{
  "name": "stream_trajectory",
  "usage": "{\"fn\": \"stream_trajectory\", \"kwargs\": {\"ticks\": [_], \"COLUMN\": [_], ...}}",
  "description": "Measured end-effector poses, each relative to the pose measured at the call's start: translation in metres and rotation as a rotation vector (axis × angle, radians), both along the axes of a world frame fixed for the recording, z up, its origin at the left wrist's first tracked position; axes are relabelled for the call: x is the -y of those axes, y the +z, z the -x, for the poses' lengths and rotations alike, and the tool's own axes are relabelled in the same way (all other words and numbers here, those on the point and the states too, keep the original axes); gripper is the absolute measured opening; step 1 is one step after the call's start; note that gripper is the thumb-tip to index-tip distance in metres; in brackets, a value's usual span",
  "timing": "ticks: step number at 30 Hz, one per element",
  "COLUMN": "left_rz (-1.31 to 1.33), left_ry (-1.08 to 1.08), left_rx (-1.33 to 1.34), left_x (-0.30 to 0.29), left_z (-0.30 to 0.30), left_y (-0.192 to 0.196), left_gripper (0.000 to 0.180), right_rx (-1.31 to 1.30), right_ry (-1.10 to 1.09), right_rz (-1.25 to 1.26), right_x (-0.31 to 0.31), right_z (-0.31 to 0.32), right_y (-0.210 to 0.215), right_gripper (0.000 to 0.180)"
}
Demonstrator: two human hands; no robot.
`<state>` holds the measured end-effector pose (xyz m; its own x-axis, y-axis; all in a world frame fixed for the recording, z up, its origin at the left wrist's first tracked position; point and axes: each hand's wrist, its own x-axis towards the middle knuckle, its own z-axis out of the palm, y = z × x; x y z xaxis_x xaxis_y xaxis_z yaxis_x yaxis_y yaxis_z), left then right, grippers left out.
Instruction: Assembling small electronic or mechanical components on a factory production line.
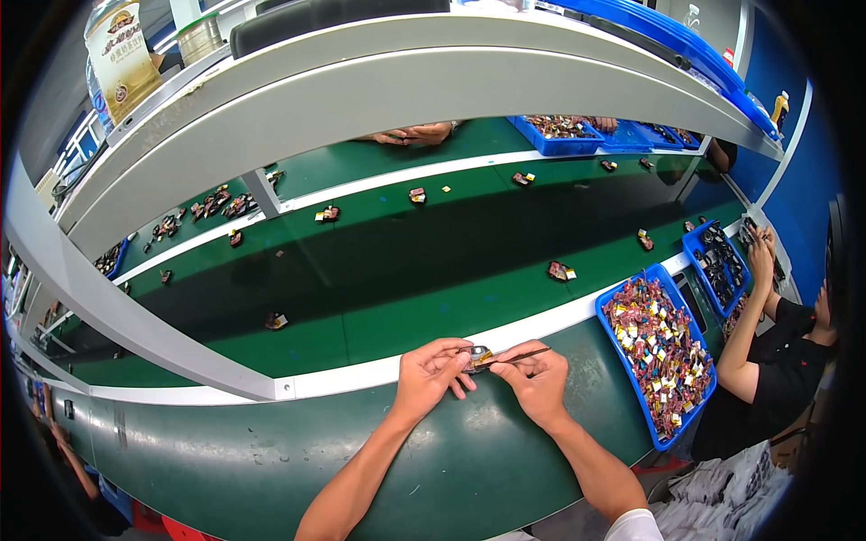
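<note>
over the near green bench (271,451), in the head view, both bare hands are up close together, right by the white rail (343,383). the left hand (431,377) has a small dark piece (478,353) pinched between thumb and fingers, and that's where the piece sits, between the two hands! the right hand (538,383) grips a slim dark tool (530,354), thumb pressed against fingers, its tip right at the piece; whether it touches, i cannot tell. off to the right, a blue tray (629,379) heaped with reddish, yellow and white parts (658,347), and just beyond, a second blue tray (703,278) of black pieces (719,261). across the rail, scattered clusters (561,270) dot the green belt (406,298). far right, a co-worker in black (767,361) sits with hands raised.
</note>
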<state>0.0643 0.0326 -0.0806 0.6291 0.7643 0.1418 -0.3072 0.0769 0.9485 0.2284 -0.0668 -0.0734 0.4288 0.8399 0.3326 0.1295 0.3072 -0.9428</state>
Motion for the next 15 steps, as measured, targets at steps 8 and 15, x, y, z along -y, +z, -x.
{"fn": "stream_trajectory", "kwargs": {"ticks": [8, 15], "left_rz": [-0.01, 0.017], "left_ry": [0.021, 0.006], "left_rx": [0.007, 0.004], "left_x": [-0.0002, -0.001], "left_z": [0.0007, 0.002], "left_y": [0.0019, -0.0006], "left_gripper": [0.023, 0.021], "right_rx": [0.006, 0.074], "right_ry": [-0.031, -0.031], "right_rz": [-0.028, -0.003], "right_x": [-0.0027, -0.0011], "right_z": [0.0014, 0.0013], "right_y": [-0.0032, 0.0024], "right_gripper": [0.011, 0.012]}}
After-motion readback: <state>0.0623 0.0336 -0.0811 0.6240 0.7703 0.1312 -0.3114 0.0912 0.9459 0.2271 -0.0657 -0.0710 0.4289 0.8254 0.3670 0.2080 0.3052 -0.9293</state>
